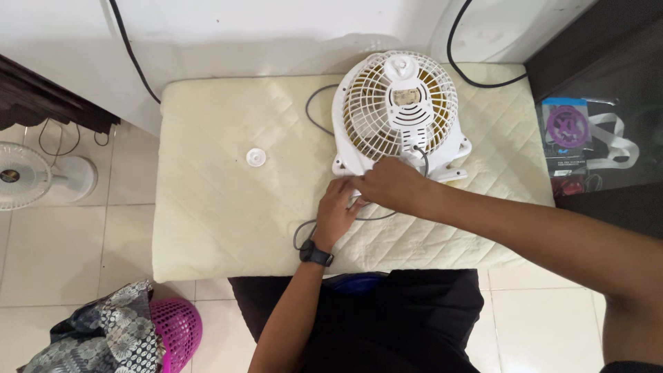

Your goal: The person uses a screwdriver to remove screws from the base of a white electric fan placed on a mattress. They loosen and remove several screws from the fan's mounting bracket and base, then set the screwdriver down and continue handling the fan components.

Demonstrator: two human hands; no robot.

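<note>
Fan (pixel 395 114), white, face-down on cream quilted pad (pixel 228 207), frame centre; left hand (pixel 336 211) and right hand (pixel 390 185) meet at its base, grip unclear.

You are in a home, kneeling on a pale tiled floor (pixel 83 249). A cream quilted mattress (pixel 228 200) lies against the white wall (pixel 276 34), a pink laundry basket (pixel 178 330) holds patterned clothes (pixel 103 331), and a white standing fan (pixel 27 176) sits nearby.
</note>
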